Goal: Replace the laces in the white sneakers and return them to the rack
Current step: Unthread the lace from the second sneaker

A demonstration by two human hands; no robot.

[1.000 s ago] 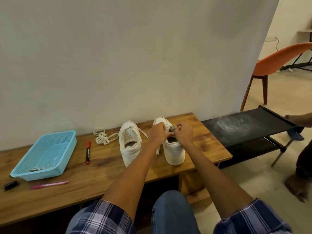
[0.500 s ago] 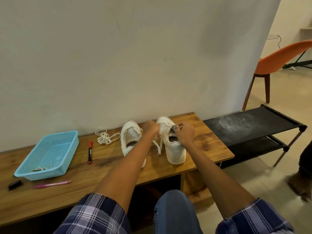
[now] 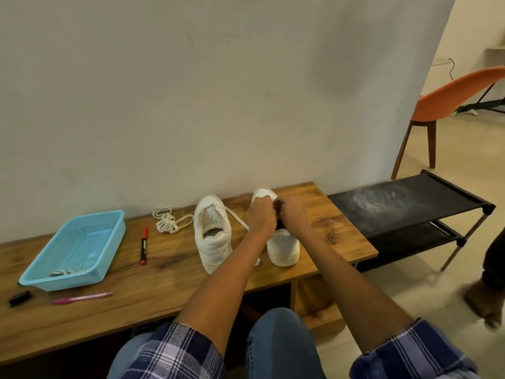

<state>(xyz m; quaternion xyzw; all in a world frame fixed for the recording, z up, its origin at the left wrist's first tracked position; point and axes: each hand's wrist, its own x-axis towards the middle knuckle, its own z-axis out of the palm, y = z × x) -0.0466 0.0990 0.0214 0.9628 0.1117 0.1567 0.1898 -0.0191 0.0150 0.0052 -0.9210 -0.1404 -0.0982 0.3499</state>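
Two white sneakers stand heel-toward-me on the wooden table (image 3: 164, 291). The left sneaker (image 3: 212, 233) has a loose lace trailing to its right. Over the lacing area of the right sneaker (image 3: 282, 246), my left hand (image 3: 261, 216) and my right hand (image 3: 293, 213) are side by side, fingers curled and pinching its lace. The eyelets are hidden under my hands. A bundle of white laces (image 3: 168, 222) lies left of the sneakers. The black two-tier shoe rack (image 3: 410, 206) stands right of the table.
A light blue basket (image 3: 75, 248) holding a small item sits at the table's left, with a red marker (image 3: 144, 244), a pink pen (image 3: 82, 298) and a small black object (image 3: 19, 298) nearby. An orange chair (image 3: 451, 105) stands behind the rack. Another person's foot (image 3: 485, 305) is at right.
My left hand moved back from the left onto the right sneaker's lacing beside my right hand. The other person's arm over the rack has gone.
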